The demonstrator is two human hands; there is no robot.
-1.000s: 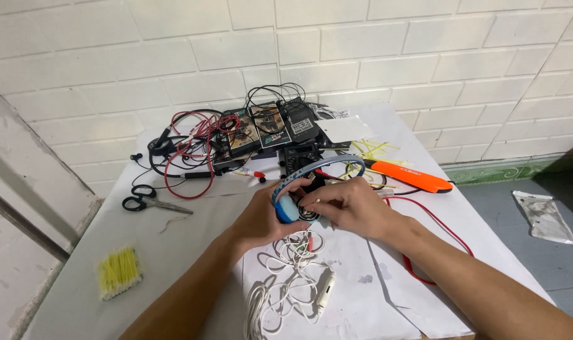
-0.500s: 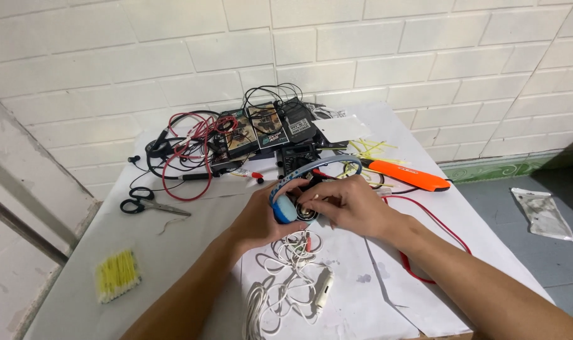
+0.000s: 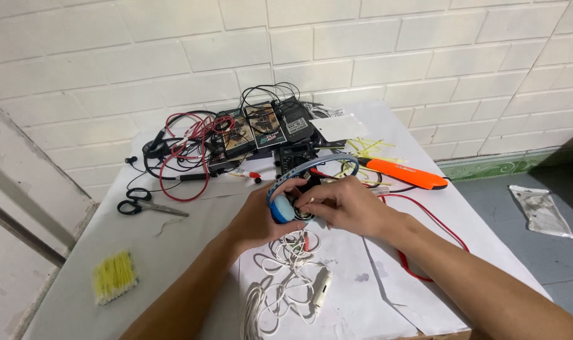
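Head view showed the left hand (image 3: 261, 217) cupping, in a closed grip, a blue headset (image 3: 282, 209); the right hand's (image 3: 349, 204) fingers pinched its earpiece above the tabletop (image 3: 173, 245).

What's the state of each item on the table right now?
left hand: gripping the blue headphone earcup
right hand: fingers pinched at the earcup
headphones' headband: arched up behind the hands
white cable: loose tangle, beneath the hands
scissors: lying flat, closed
orange tool: lying flat, untouched
yellow cable-tie bundle: lying near the table edge
red and black wires: tangled heap
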